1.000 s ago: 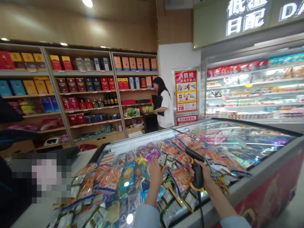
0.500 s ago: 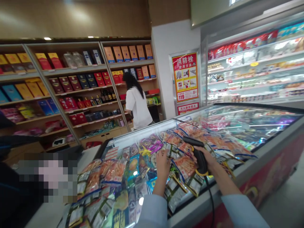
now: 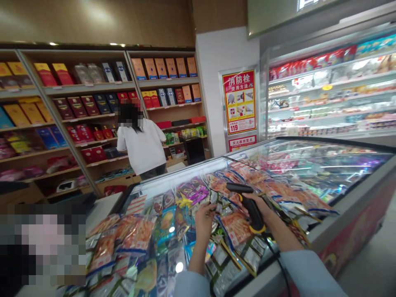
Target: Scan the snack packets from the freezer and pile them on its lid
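My right hand grips a black handheld barcode scanner with a yellow band at its base and a black cable trailing toward me. The scanner's head points left over the snack packets piled on the glass lid of a chest freezer. My left hand rests on the packets just left of the scanner, its fingers pinching a small packet near the scanner's head.
A person in a white shirt stands behind the freezer by wooden shelves of boxed goods. An open refrigerated case runs along the right. A red fire-hydrant poster hangs on the white wall. A counter lies at the left.
The person in white has walked left along the shelves. My right hand with the scanner has shifted slightly left toward my left hand, which stays on the packets.
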